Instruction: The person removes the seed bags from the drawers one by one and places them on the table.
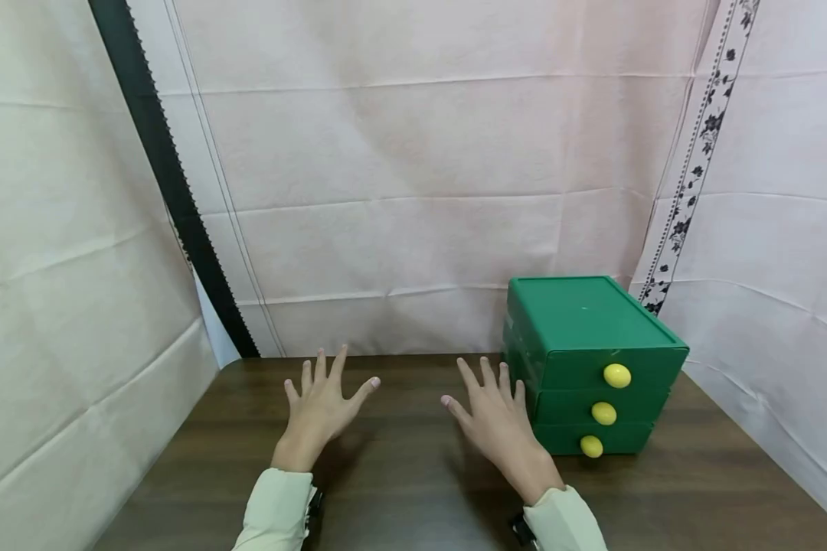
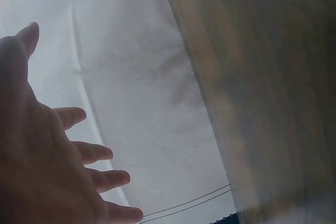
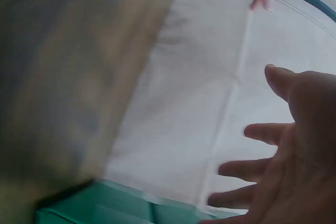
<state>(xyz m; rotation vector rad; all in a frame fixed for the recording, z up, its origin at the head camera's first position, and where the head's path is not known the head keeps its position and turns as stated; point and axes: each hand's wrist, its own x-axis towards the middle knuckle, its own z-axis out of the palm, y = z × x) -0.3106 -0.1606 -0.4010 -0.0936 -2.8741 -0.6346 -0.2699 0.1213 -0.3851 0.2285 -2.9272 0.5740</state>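
We see the left hand (image 1: 320,413) spread wide, fingers (image 1: 320,371) straight and apart, thumb out toward the right hand; it holds nothing. We see the right hand (image 1: 499,425) likewise wide, fingers splayed, thumb toward the left, also holding nothing. Both are raised over the table (image 1: 400,490), and we note a shadow near each. The two hands are well apart.

Pale sleeves (image 1: 276,509) reach the wrists, and a dark strap (image 1: 315,509) shows at the left wrist, another at the right.

The box (image 1: 586,317), green, stands upright on the table just beside the right hand, on its outer side. In the head view the fingertips overlap its side; we cannot tell whether they touch. We count three drawers stacked on its front, looking pushed in, each with a round yellow knob (image 1: 617,375). The right wrist view catches the box at its lower edge.

Behind the brown table hangs pale, creased cloth (image 1: 386,153), with a dark strip (image 1: 172,176) at left and a floral band (image 1: 689,184) at right.
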